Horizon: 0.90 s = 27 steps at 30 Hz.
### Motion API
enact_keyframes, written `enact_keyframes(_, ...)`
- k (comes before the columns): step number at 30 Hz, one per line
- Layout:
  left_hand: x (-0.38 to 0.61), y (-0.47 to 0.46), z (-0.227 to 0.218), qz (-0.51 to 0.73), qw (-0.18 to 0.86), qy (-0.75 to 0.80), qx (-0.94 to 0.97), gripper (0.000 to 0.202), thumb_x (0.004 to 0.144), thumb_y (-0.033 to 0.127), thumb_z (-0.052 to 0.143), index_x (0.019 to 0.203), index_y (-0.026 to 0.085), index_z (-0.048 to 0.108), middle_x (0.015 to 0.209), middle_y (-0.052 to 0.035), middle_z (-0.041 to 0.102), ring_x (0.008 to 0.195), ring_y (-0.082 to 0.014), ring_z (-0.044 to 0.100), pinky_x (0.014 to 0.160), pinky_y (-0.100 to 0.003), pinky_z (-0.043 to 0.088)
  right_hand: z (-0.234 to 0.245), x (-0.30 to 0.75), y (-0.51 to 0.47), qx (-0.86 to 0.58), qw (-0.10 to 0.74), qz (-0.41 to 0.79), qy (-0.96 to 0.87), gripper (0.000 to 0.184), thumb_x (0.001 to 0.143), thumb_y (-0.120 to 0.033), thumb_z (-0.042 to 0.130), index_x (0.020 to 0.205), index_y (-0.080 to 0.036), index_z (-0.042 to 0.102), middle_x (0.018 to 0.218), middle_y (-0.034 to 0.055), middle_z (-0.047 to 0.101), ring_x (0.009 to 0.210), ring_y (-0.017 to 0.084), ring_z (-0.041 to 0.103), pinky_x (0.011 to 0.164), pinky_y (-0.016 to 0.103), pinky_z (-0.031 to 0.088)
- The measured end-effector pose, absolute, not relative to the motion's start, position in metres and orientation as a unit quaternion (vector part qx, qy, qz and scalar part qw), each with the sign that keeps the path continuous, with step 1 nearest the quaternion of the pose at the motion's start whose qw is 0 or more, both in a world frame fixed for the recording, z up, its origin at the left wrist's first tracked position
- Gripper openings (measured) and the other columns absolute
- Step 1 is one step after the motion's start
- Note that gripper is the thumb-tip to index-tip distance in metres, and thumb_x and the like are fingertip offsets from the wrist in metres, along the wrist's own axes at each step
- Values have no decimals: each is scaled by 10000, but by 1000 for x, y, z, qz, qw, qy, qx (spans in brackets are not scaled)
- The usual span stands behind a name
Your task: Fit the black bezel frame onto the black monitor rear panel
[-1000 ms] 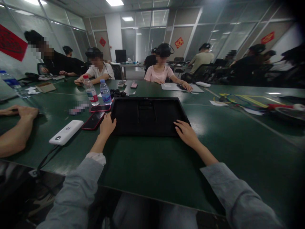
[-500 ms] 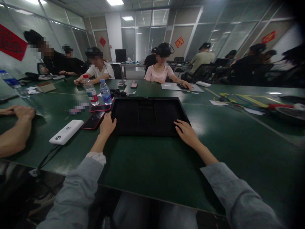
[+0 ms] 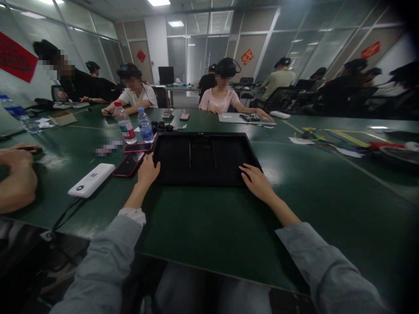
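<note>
Now both hands loosely open, left hand [image 3: 148,171] and right hand [image 3: 258,181] flat on the black tray's [image 3: 203,159] near corners.

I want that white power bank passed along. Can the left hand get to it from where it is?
Probably yes. The left hand rests on the near left corner of the black tray, and the power bank lies on the table to its left. Only a red-edged phone lies between them, flat and slightly farther back.

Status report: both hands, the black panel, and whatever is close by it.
Left hand on black panel left edge. Right hand flat on near right corner. Red-edged phone beside left hand.
</note>
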<state>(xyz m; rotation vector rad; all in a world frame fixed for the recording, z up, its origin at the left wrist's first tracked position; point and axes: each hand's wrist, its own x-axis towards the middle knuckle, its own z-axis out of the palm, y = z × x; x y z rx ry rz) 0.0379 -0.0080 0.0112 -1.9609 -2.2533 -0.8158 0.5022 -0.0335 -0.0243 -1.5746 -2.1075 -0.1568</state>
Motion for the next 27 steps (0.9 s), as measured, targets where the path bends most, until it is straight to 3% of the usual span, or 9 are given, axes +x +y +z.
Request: enact_keyframes(27, 35, -5, 6, -267, 26, -723, -637, 599, 984, 367, 494, 1525, 125, 405, 1463, -233, 520, 1255, -364, 613, 989, -463, 539, -23, 500, -34, -577, 264, -52, -771, 499, 1024, -420, 353, 1370, -199, 636, 1456, 144, 568, 1345, 329, 517, 1033, 559, 506)
